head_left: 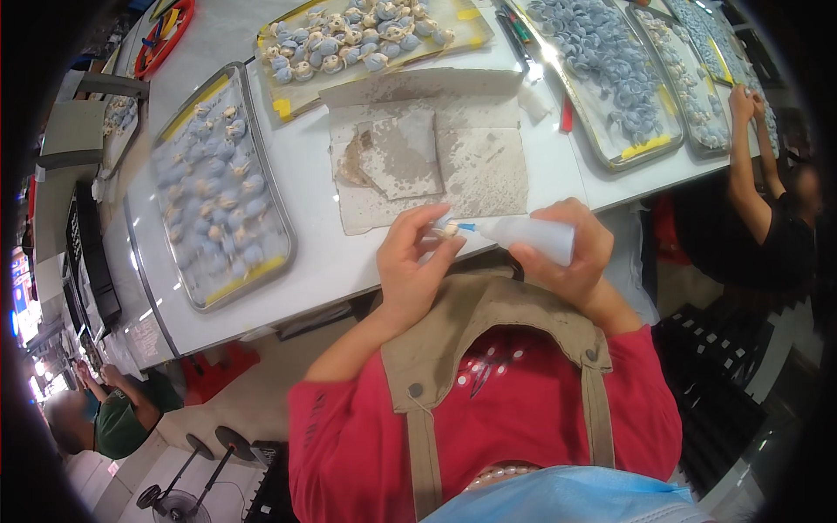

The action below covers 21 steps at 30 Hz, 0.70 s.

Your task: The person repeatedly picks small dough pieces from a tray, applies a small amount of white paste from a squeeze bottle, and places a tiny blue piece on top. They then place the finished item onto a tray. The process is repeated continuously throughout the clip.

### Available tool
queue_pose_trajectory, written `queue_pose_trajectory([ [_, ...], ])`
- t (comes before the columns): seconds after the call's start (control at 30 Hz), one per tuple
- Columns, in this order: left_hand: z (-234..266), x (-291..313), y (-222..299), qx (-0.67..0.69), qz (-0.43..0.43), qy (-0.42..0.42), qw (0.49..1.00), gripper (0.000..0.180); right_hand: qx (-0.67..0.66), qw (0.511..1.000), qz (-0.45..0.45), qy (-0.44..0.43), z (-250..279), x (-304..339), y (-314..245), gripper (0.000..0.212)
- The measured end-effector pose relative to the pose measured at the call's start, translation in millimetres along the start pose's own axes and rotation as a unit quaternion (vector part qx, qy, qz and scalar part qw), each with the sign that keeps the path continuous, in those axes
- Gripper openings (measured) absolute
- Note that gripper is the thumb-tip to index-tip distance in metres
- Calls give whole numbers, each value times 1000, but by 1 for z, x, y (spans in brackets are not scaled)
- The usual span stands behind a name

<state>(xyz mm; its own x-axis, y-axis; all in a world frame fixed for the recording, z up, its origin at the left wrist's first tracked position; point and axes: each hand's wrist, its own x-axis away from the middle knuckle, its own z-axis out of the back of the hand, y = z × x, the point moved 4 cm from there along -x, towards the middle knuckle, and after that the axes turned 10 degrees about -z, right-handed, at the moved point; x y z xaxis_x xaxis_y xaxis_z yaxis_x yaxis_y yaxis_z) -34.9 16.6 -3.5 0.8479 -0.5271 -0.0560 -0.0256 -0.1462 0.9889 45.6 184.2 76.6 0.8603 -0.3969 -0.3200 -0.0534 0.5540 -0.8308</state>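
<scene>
My left hand [413, 259] pinches a small cream-coloured piece [450, 229] between thumb and fingers, above the near edge of the white table. In my right hand [582, 253] lies a translucent squeeze bottle [534, 237], tilted on its side. Its blue nozzle [467, 227] points left and meets, or nearly meets, the piece; the exact contact is too small to tell. Just beyond both hands, a stained, folded sheet of cardboard [484, 174] is spread on the table, with smaller cardboard scraps [401, 161] on it.
A metal tray [289, 228] of blue-and-cream pieces stands at left, another tray [466, 39] at the back. Further trays, one [645, 152] full of blue pieces, line the right. Pens [514, 26] lie between. Co-workers sit right [754, 200] and left [131, 418].
</scene>
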Motion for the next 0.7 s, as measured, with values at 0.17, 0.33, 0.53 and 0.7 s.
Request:
queue_pose_trajectory([
  [0.17, 0, 0, -1, 6, 3, -1, 1000, 35, 16, 1000, -1, -2, -3, 0, -1, 32],
  [0.33, 0, 0, 0, 2, 9, 1, 1000, 36, 12, 1000, -15, 5, -2, 0, 4, 31],
  [0.53, -1, 1, -3, -5, 14, -2, 1000, 37, 10, 1000, -7, 9, 0, 0, 4, 32],
  [0.7, -1, 1, -5, -13, 11, -20, 1000, 40, 18, 1000, -4, 5, 1, 0, 1, 33],
])
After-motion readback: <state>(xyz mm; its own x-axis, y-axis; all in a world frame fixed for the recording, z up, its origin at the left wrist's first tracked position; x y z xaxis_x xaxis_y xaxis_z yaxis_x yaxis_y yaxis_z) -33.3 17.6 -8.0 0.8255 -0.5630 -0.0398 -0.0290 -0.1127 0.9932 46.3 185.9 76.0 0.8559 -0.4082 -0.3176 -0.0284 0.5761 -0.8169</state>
